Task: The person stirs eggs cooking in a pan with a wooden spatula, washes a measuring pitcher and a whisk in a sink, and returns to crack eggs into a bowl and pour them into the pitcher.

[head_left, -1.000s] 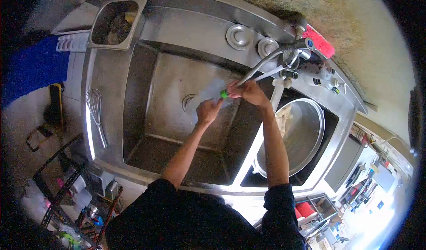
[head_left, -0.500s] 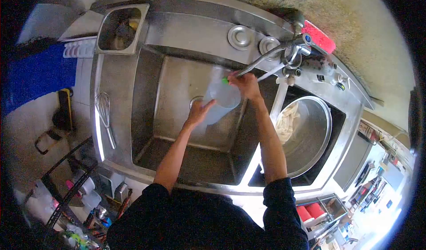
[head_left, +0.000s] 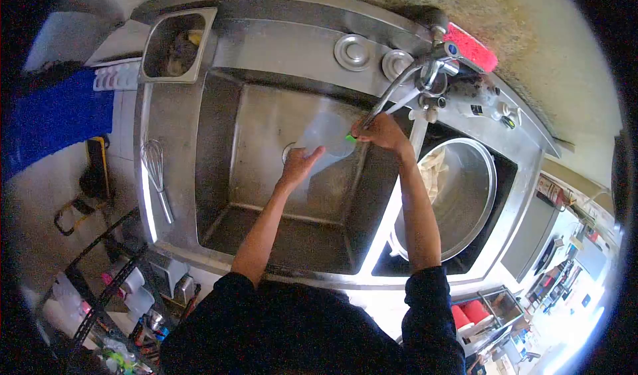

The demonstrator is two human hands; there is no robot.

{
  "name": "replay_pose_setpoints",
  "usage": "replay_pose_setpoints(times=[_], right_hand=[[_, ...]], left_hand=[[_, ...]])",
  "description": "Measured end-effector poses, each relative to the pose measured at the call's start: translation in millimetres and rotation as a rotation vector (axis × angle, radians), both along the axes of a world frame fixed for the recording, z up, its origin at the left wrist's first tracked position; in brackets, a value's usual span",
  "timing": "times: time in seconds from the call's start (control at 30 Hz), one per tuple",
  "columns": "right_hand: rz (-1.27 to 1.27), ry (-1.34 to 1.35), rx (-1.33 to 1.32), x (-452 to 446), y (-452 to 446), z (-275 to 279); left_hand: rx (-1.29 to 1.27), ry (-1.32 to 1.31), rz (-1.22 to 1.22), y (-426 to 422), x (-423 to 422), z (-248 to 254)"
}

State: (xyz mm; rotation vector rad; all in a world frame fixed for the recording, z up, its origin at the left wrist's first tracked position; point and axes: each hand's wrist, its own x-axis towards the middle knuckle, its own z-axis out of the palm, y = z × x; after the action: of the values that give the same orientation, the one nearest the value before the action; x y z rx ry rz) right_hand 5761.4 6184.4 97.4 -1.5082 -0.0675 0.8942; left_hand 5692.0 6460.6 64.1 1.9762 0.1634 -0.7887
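Note:
My left hand grips a translucent plastic container, held tilted above the floor of the steel sink. My right hand is closed around the end of the curved faucet spout, just right of the container. A small bright green piece shows at its fingertips; whether it belongs to the spout I cannot tell. Part of the container's side is hidden behind my left thumb and fingers.
Right of the sink stands a large round metal pot with pale cloth inside. A whisk lies on the left ledge, below a steel pan. Two round metal lids and a pink sponge are at the back.
My right hand has moved right and slightly toward me, away from the container, and the spout has swung with it. My left hand still holds the container in nearly the same place.

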Motion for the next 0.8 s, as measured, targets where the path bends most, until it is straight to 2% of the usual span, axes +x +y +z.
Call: replay_pose_setpoints(times=[0.03, 0.07, 0.13, 0.27, 0.3, 0.33, 0.37, 0.4, 0.43, 0.47, 0.5, 0.57, 0.63, 0.67, 0.7, 0.77, 0.8], right_hand=[[0.046, -0.201, 0.002, -2, -8, -12], [0.046, -0.205, 0.002, 0, 0, 4], [-0.078, 0.194, 0.112, -2, 29, 53], [-0.159, 0.06, 0.096, -4, 24, 6], [-0.084, -0.136, -0.442, -5, 18, -17], [-0.046, -0.249, -0.704, -5, 14, -22], [-0.004, -0.33, -0.972, -4, 13, -20], [0.043, -0.323, -0.809, -1, 9, -17], [-0.004, -0.336, -0.396, -1, 5, -14], [-0.004, -0.268, 0.035, 0, 3, -5], [-0.01, -0.267, 0.036, -2, 11, 11], [-0.138, 0.16, 0.094, -1, 33, 38], [-0.115, 0.076, 0.077, -2, 26, 19], [-0.094, -0.009, 0.058, 1, 27, 17], [-0.097, -0.009, 0.062, 4, 29, 15], [0.116, -0.257, -0.884, 6, 30, 13], [0.112, -0.255, -0.888, 2, 22, 4]], left_hand=[[0.078, -0.017, -0.074, 0, -1, -7], [0.078, -0.021, -0.075, -4, -2, -6], [0.038, -0.476, -0.101, -14, -12, 1], [0.161, -0.37, -0.205, -22, -7, 19], [0.191, -0.226, -0.242, -21, -1, 27], [0.222, -0.081, -0.277, -18, 3, 31], [0.227, -0.081, -0.279, -14, 5, 28], [0.178, -0.028, -0.26, -8, 9, 23], [0.129, 0.026, -0.24, -3, 13, 17], [0.133, 0.026, -0.244, 6, 11, -11], [0.201, -0.218, -0.215, 16, 4, -53], [0.266, -0.464, -0.185, 25, 12, -60], [-0.022, 0.369, -0.21, 32, 35, -13], [-0.089, 0.47, -0.39, 38, 45, -18], [-0.083, 0.47, -0.392, 41, 42, -21], [-0.387, 0.45, -0.29, 39, 33, -27], [-0.389, 0.451, -0.295, 38, 25, -35]])
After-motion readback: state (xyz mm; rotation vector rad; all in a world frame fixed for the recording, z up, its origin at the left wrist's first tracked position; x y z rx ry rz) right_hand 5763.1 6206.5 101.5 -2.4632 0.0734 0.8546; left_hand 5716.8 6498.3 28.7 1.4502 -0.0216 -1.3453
